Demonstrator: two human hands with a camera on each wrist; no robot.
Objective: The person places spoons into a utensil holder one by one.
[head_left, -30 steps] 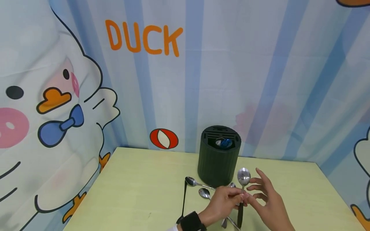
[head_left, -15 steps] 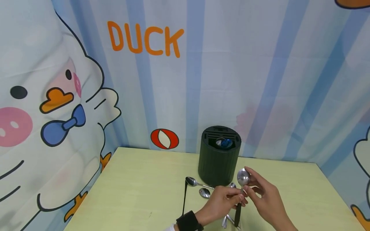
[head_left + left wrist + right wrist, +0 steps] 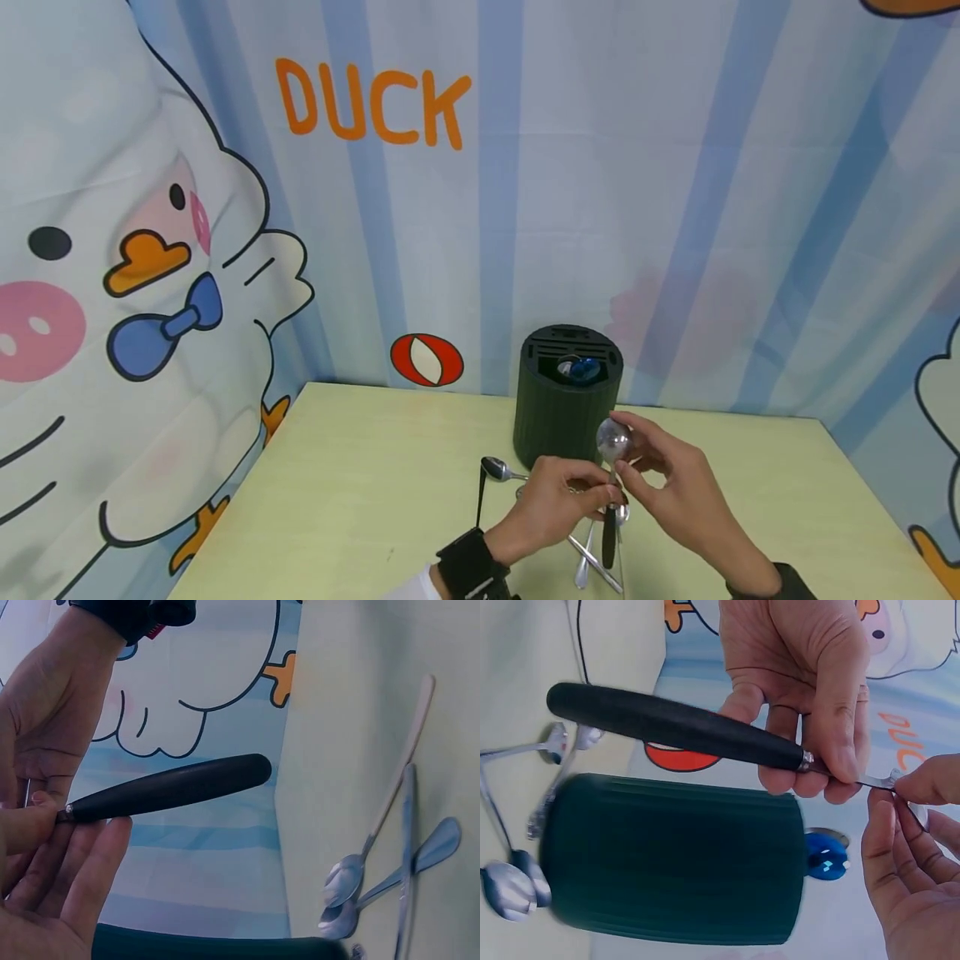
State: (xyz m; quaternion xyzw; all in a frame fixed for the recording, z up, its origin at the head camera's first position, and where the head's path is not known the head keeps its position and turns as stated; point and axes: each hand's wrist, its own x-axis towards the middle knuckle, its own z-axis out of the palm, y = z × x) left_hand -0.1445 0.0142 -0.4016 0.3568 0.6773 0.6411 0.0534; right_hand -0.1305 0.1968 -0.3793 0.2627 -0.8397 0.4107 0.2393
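Note:
My left hand (image 3: 547,504) pinches the neck of a spoon (image 3: 609,542) with a round metal bowl and a black handle. The handle hangs downward, and the bowl points up. At the bowl, the fingers and thumb of my right hand (image 3: 675,492) grip its edge and lower part. Seen from the right wrist, the black handle (image 3: 675,727) sticks out past the left hand. Both hands are above the table, just in front of a dark green ribbed utensil holder (image 3: 558,417). A shiny blue object (image 3: 585,369) sits in its top opening.
Several metal spoons lie crossed on the pale yellow table (image 3: 375,475), partly hidden by my left hand; one spoon (image 3: 345,877) shows its bowl in the left wrist view. A thin black utensil (image 3: 481,496) lies left of the holder. A printed duck curtain (image 3: 562,208) hangs behind.
My right hand, earlier beside the bowl with fingers spread, now grips the bowl. Both hands and the spoon have shifted slightly left and up in the head view, closer to the holder.

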